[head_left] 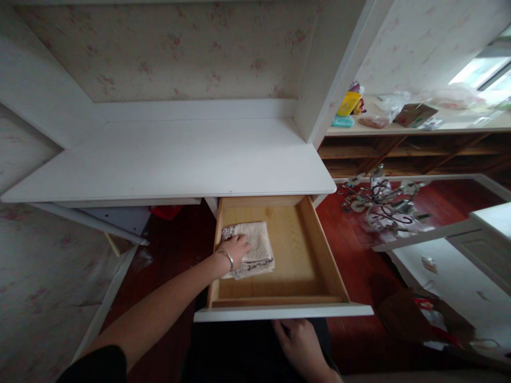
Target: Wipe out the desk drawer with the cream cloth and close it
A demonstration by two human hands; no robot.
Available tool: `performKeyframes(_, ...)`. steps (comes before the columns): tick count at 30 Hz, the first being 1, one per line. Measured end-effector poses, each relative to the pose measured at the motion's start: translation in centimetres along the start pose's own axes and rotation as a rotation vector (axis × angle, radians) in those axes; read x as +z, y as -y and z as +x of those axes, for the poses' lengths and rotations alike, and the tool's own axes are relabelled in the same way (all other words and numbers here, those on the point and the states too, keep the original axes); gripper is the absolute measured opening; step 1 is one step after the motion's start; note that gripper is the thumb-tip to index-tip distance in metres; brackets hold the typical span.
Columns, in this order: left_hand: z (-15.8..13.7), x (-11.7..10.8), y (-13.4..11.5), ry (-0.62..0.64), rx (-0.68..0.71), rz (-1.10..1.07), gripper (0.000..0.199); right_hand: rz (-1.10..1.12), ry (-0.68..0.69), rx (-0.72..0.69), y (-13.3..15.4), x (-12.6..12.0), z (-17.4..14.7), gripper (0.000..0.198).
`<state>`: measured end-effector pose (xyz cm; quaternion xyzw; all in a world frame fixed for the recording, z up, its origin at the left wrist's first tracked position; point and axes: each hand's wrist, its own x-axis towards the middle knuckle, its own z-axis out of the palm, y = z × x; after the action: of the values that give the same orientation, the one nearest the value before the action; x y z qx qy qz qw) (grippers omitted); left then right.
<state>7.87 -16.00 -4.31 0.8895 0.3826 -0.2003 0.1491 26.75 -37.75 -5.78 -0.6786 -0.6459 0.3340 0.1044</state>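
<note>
My left hand [235, 251] lies flat on a folded beige cloth [258, 242] with a dark patterned border, its fingers stretched over the cloth's left part. A silver bracelet [228, 256] circles that wrist. The cloth rests at the left side of a pulled-out wooden drawer [297, 250], whose bare wood bottom shows to the right. Below the drawer's white front panel [283, 313] is my right hand [301, 343], close against its lower edge. The thumb shows, but the other fingertips are hidden behind the panel.
The white desk top [199, 154] extends above the drawer. A chandelier [387, 205] lies on the red floor at right, near a white cabinet [439, 266] and an open cardboard box [399, 314]. Low wooden shelves [383, 151] hold bags and a small carton [415, 114] on top.
</note>
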Motion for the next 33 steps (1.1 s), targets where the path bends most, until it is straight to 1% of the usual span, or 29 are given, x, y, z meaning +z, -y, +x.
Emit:
performKeyframes(4, 2.6, -0.9, 2.0, -0.062, -0.049, -0.026, 0.052, 0.026, 0.006, 0.008, 0.0, 0.1, 0.0, 0.042)
performKeyframes(7, 4.8, -1.7, 3.0, -0.082, -0.07, -0.034, 0.054, 0.043, -0.002, 0.015, 0.1, 0.1, 0.0, 0.041)
performKeyframes(10, 6.7, -2.4, 3.4, -0.069, -0.069, -0.035, 0.056, 0.06, -0.002, 0.01, 0.0, 0.3, 0.0, 0.039)
performKeyframes(12, 7.8, -2.7, 3.3, -0.055, -0.06, -0.038, 0.057, 0.062, -0.006, 0.01, -0.1, 0.4, 0.0, 0.038)
performKeyframes(16, 9.7, -3.3, 1.5, -0.044, -0.012, -0.058, 0.058, 0.064, -0.019, 0.014, -0.3, 0.5, 0.0, 0.039)
performKeyframes(22, 13.1, -4.5, -3.2, -0.077, 0.033, -0.085, 0.055, 0.065, -0.017, 0.029, 0.2, -0.1, 0.1, 0.044)
performKeyframes(25, 14.3, -4.9, -5.3, -0.086, 0.087, -0.079, 0.055, 0.074, -0.019, 0.04, 0.3, -0.2, 0.0, 0.046)
performKeyframes(29, 14.2, -4.8, -7.1, -0.084, 0.148, -0.055, 0.054, 0.089, -0.017, 0.035, 0.1, 0.0, -0.1, 0.043)
performKeyframes(33, 11.9, -4.1, -8.3, -0.06, 0.209, -0.033, 0.052, 0.085, -0.009, 0.022, -0.2, 0.3, 0.0, 0.04)
